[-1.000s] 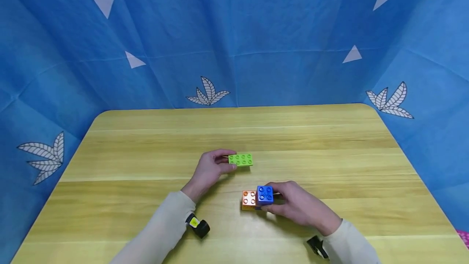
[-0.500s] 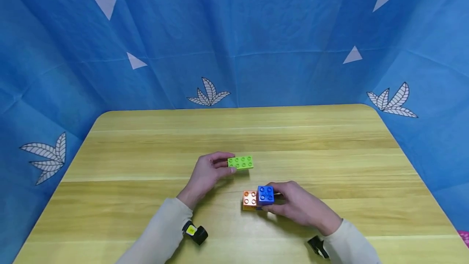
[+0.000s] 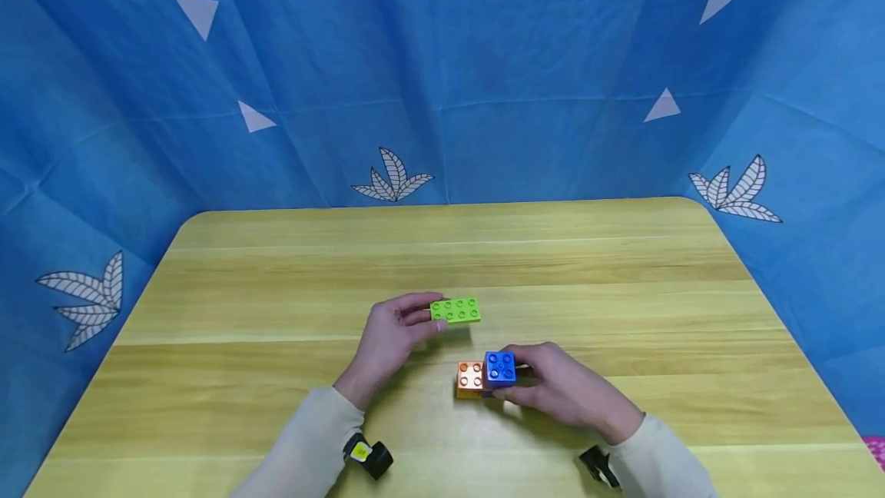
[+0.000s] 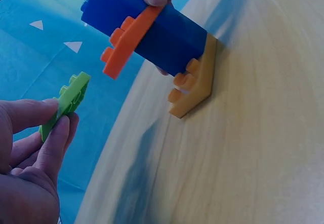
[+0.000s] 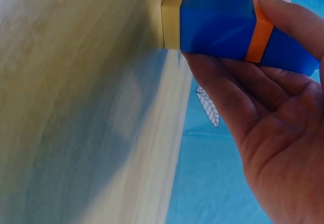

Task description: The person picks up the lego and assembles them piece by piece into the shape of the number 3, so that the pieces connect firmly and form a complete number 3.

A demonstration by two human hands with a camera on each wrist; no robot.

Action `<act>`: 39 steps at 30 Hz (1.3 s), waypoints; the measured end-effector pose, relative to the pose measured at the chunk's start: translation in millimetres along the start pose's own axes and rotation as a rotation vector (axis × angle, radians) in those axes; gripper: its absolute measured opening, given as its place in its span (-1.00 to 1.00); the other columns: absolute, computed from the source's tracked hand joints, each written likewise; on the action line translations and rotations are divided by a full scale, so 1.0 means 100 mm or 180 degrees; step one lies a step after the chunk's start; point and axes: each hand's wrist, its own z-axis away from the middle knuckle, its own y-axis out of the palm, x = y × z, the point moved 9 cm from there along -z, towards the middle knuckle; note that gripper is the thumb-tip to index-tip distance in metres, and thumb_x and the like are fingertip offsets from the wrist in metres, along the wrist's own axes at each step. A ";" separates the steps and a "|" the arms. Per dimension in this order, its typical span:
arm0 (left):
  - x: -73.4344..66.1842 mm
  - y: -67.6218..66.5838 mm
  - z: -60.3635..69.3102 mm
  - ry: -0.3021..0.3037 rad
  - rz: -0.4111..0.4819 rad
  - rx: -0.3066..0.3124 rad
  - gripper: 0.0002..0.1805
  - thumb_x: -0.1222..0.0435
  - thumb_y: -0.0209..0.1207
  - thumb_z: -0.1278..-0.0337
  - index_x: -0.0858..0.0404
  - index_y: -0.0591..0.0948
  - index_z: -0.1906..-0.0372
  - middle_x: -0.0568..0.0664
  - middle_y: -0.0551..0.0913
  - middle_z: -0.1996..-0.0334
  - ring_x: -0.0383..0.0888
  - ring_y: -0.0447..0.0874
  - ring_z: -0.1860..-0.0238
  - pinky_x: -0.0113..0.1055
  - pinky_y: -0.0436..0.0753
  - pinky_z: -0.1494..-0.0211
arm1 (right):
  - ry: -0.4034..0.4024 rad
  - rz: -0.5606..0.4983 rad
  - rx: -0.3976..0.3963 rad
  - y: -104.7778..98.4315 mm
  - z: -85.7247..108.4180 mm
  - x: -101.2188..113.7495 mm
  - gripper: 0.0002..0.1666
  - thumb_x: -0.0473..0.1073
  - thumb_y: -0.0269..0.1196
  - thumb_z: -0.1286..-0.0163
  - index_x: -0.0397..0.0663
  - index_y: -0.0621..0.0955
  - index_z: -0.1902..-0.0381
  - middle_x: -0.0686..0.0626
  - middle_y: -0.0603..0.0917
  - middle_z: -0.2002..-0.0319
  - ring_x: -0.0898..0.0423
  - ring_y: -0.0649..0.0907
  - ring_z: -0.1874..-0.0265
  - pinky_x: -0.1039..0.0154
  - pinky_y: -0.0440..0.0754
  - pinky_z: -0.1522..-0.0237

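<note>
My left hand (image 3: pixel 383 340) pinches a thin lime-green building plate (image 3: pixel 456 311) with rows of studs on top, held above the table between thumb and fingers. Nearer the front, my right hand (image 3: pixel 570 386) grips a standing stack of blocks from its right side. From the table upward, the left wrist view shows a yellow-orange plate (image 4: pixel 200 84), a blue brick (image 4: pixel 172 36), an orange plate (image 4: pixel 132 39) and another blue brick (image 4: pixel 114 6) on top. Both orange plates jut out to the left of the blue bricks. The green plate is apart from the stack.
The wooden table (image 3: pixel 588 252) is bounded at the back and sides by a blue cloth (image 3: pixel 442 60) printed with white triangles and leaves. A black wrist camera (image 3: pixel 373 458) sits at the left sleeve, and another black mount (image 3: pixel 598 466) at the right sleeve.
My left hand has drawn slightly toward the front with the green plate, which has tilted a little. My right hand and the stack stay in place.
</note>
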 end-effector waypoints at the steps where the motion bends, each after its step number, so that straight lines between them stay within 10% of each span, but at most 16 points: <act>1: 0.00 0.00 0.01 0.0001 -0.0005 0.0006 -0.58 0.48 0.37 -0.04 0.36 0.64 -0.08 0.16 0.68 0.04 0.00 0.69 0.03 -0.34 0.66 0.09 | -0.0004 -0.0010 0.0004 0.00 0.00 0.00 -0.65 0.00 0.34 -0.33 -0.04 0.64 0.01 0.22 0.68 0.16 0.16 0.66 0.11 0.16 0.62 0.00; 39: -0.32 0.07 0.23 0.0349 0.0042 0.0360 -0.58 0.49 0.38 -0.02 0.30 0.66 -0.06 0.08 0.69 0.00 0.00 0.68 0.00 -0.27 0.65 0.03 | -0.0001 -0.0127 -0.0017 0.01 0.00 -0.01 -0.66 -0.03 0.35 -0.32 -0.05 0.64 0.01 0.20 0.69 0.14 0.14 0.67 0.07 0.17 0.61 -0.02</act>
